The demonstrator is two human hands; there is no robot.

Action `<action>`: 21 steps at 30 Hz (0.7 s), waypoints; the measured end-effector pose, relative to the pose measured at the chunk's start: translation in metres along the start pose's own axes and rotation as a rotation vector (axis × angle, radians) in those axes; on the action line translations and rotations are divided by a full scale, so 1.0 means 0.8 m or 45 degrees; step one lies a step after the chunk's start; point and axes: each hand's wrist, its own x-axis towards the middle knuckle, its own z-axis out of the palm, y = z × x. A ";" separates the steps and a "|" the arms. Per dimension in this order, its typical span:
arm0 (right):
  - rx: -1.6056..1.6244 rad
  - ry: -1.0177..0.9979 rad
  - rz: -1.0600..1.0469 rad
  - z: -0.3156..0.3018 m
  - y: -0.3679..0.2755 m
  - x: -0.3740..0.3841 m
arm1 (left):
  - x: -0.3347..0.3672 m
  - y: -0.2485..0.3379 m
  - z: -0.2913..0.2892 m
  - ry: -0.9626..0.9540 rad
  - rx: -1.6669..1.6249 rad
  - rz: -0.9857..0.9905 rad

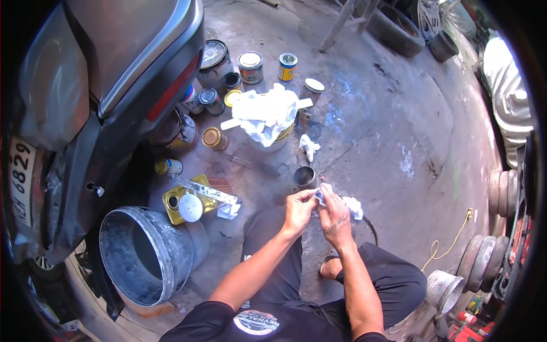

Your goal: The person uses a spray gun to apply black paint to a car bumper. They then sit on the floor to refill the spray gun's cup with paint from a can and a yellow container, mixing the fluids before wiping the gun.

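Observation:
My left hand (299, 212) and my right hand (335, 221) meet in front of my knees, both closed in a pinch. Between their fingertips is a small piece of whitish cloth or paper (320, 198), mostly covered by the fingers. Just beyond them a dark metal cup (305, 176) stands on the floor, its open mouth facing up. Beside my right hand lies a crumpled white wad (354, 207), with a dark hose (373, 229) curving past it. Another white wad (309, 147) rests farther off.
A white cloth pile (266, 111) covers a can, amid several paint cans (250, 66). To the left are a yellow tin (172, 201), a scraped stick (208, 190) and a large grey bucket (171, 256). A car's rear (131, 114) overhangs the left side; tyres (481, 262) stack at right.

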 end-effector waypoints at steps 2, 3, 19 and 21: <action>0.133 -0.016 0.014 -0.005 0.002 0.005 | -0.003 0.008 -0.004 0.064 0.137 0.151; 0.206 -0.022 0.021 -0.012 0.001 0.009 | -0.003 0.013 -0.001 0.072 0.208 0.263; 0.477 0.143 0.658 -0.014 0.138 -0.005 | -0.066 0.092 -0.040 0.276 1.243 1.094; 0.231 0.113 0.581 0.002 0.157 -0.007 | -0.075 0.083 -0.067 0.224 1.362 1.037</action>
